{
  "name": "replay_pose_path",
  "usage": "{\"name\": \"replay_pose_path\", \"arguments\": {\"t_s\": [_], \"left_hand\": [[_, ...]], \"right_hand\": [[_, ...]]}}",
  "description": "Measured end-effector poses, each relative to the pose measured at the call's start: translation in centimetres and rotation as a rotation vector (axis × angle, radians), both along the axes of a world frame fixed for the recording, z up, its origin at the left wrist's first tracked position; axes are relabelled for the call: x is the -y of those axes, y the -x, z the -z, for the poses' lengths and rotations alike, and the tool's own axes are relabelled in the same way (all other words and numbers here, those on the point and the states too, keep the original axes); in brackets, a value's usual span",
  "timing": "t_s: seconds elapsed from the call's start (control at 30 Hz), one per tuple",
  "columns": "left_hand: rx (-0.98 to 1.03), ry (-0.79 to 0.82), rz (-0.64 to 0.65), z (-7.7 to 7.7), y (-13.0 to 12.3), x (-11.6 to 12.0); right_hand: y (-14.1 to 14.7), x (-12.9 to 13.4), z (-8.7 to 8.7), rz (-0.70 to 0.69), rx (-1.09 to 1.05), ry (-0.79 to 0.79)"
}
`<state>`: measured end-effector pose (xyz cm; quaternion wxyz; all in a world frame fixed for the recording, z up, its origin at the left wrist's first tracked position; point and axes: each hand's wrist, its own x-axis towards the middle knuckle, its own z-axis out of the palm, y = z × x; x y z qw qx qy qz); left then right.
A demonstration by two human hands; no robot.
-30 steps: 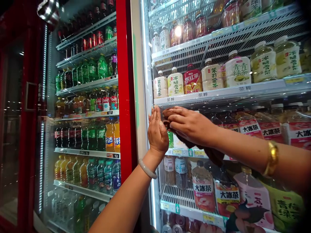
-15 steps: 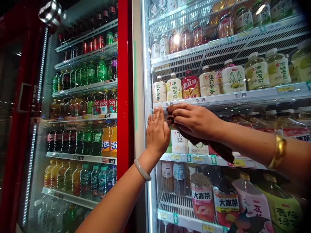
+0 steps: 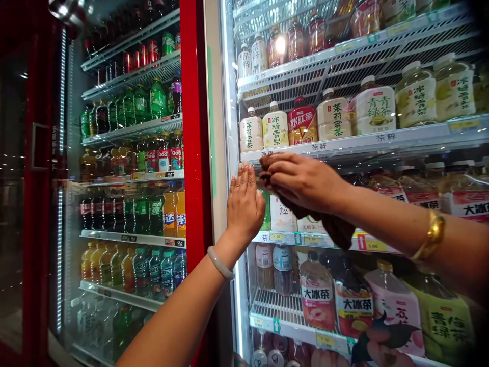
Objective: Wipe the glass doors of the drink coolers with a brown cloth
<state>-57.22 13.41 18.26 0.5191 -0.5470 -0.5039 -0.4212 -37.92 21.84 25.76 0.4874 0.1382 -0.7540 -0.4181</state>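
The lit cooler (image 3: 227, 66) has shifted upward in view since the earlier frame, the left hand (image 3: 245, 206) before it, fingers straight and close together, the right hand (image 3: 305, 179), fingers curled, gripping a brown cloth (image 3: 336, 228) alongside, best gathered and pressed evenly.

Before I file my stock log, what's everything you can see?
Red cooler: one, red, left
Pale cooler: one, off-white, right
Shelves: several, whitish, both coolers
Bottles: many, mixed colours, both coolers
Cans: several, mainly red, upper left
Price tags: several, mixed colours, shelf edges
Handle: one, metallic, far left
Shiny object: one, silvery, top left
Cloth: one, dark brown, in right hand
Bangles: two, grey and gold, wrists
Left hand: one, bare, by pale cooler's left edge
Right hand: one, bare, centre, gripping cloth
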Motion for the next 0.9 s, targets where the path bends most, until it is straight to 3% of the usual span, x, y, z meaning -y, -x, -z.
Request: {"name": "replay_pose_path", "arguments": {"t_s": [0.1, 0.17, 0.3, 0.37, 0.43, 0.57, 0.67, 0.8, 0.9], "left_hand": [[-0.007, -0.011, 0.062, 0.3, 0.6, 0.2], [-0.008, -0.034, 0.091, 0.4, 0.8, 0.1], [-0.001, -0.083, 0.104, 1.6, 0.9, -0.2], [-0.007, -0.087, 0.094, 2.7, 0.9, -0.2], [-0.025, -0.074, 0.078, 3.8, 0.7, -0.1], [-0.045, -0.044, 0.045, 4.9, 0.4, 0.0], [-0.035, -0.051, 0.014, 5.1, 0.1, -0.2], [-0.012, -0.062, -0.003, 5.6, 0.0, -0.4], [-0.010, -0.054, -0.017, 6.3, -0.1, -0.2]], "right_hand": [[-0.7, -0.5, -1.4, 0.031, -0.180, 0.112], [0.3, 0.1, -1.1, 0.042, -0.297, 0.192], [2.8, 1.6, 3.0, 0.028, -0.188, 0.130], [2.6, 1.7, 5.1, -0.008, -0.065, 0.052], [1.5, 1.1, 5.8, -0.042, 0.033, -0.004], [-0.6, -0.1, 3.7, 0.015, -0.021, 0.023], [0.7, 0.5, 2.7, 0.063, -0.234, 0.129], [3.1, 2.0, 5.3, 0.056, -0.193, 0.110], [2.1, 1.6, 7.3, 0.021, -0.059, 0.018]]}}
